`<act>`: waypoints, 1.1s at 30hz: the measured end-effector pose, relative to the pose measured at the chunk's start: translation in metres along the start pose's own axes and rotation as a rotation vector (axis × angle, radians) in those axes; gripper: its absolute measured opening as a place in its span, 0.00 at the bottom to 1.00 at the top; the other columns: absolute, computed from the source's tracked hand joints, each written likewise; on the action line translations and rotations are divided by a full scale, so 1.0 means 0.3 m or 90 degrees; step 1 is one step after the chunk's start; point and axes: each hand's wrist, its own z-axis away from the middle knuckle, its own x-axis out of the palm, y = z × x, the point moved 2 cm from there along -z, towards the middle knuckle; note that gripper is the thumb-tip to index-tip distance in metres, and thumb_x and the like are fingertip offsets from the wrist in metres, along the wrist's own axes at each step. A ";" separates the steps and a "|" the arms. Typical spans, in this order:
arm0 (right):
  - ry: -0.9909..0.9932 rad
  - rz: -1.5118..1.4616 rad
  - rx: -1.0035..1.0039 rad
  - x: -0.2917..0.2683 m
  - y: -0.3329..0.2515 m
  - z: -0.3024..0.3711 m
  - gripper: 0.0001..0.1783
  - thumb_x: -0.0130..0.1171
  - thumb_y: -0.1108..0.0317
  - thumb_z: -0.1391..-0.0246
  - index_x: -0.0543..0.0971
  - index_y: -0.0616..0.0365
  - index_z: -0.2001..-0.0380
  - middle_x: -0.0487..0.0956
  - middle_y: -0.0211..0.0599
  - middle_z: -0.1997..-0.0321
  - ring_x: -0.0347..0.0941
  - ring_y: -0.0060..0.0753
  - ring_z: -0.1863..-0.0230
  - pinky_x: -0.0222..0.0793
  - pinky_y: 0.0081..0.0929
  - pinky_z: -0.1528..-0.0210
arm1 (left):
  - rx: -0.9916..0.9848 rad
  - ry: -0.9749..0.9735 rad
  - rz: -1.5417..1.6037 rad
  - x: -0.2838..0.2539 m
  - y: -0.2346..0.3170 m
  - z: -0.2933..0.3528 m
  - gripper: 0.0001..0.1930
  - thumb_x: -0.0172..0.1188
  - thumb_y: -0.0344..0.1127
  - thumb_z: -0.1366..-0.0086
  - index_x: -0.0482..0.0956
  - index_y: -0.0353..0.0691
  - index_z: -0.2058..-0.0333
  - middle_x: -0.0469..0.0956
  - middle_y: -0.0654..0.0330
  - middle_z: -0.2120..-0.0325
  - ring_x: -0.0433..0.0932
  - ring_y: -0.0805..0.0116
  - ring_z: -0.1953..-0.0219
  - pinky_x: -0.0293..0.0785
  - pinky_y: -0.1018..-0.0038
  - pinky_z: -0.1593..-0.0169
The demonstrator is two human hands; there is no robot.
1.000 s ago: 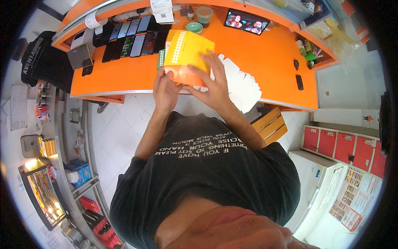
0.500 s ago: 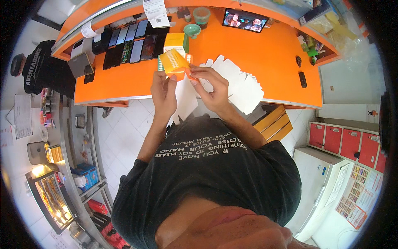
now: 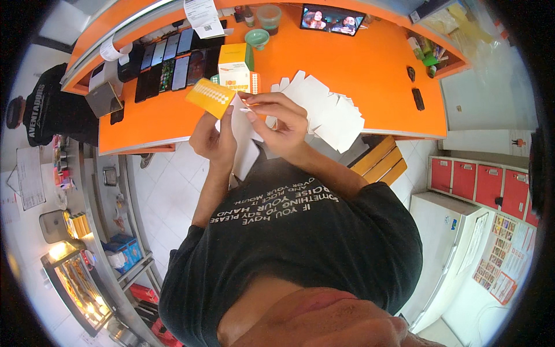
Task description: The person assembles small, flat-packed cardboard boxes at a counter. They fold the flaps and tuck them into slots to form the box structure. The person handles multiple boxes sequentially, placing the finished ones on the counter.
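A carton blank [image 3: 215, 99], yellow with a pale pattern on its printed side and white inside, is between my two hands near the counter's front edge. My left hand [image 3: 215, 137] is closed on its lower left part, thumb on the white side. At its right edge, my right hand [image 3: 281, 121] pinches a narrow flap with thumb and fingers. The white part of the blank hangs down toward my shirt. Just beyond it stands a folded box [image 3: 234, 58], yellow, white and green. Right of my right hand lies a loose pile of flat white blanks [image 3: 329, 115].
Several phones [image 3: 180, 72] lie at the left of the orange counter [image 3: 381, 87]. Farther back are a green bowl [image 3: 257, 39], a clear tub [image 3: 269, 17] and a lit tablet [image 3: 331, 20]. A slatted wooden seat [image 3: 381, 162] stands below; another person [image 3: 55, 104] is at the far left.
The blank has swung open, showing more of its white inside, and its yellow panel has tilted left. Both hands have shifted slightly toward me and left; my view has also moved a little.
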 end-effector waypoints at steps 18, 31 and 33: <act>-0.088 -0.025 0.086 0.046 0.083 -0.005 0.13 0.67 0.80 0.53 0.83 0.62 0.61 0.78 0.42 0.53 0.76 0.44 0.46 0.72 0.35 0.45 | -0.499 -0.225 0.720 0.004 -0.139 0.017 0.23 0.61 0.39 0.32 0.71 0.39 0.41 0.74 0.60 0.44 0.74 0.66 0.43 0.69 0.63 0.38; -0.235 0.075 0.134 -0.065 0.118 -0.044 0.32 0.76 0.64 0.60 0.80 0.56 0.47 0.74 0.45 0.46 0.70 0.46 0.41 0.66 0.38 0.38 | -0.389 -0.460 0.372 -0.047 -0.117 0.002 0.12 0.57 0.32 0.30 0.78 0.31 0.53 0.81 0.60 0.59 0.78 0.73 0.57 0.74 0.74 0.52; -0.322 -0.076 0.177 -0.044 0.114 -0.025 0.33 0.75 0.70 0.62 0.80 0.55 0.47 0.73 0.44 0.43 0.70 0.46 0.39 0.65 0.37 0.37 | -0.405 -0.500 0.368 -0.038 -0.176 0.027 0.11 0.58 0.34 0.31 0.78 0.32 0.55 0.81 0.61 0.62 0.78 0.74 0.59 0.75 0.74 0.55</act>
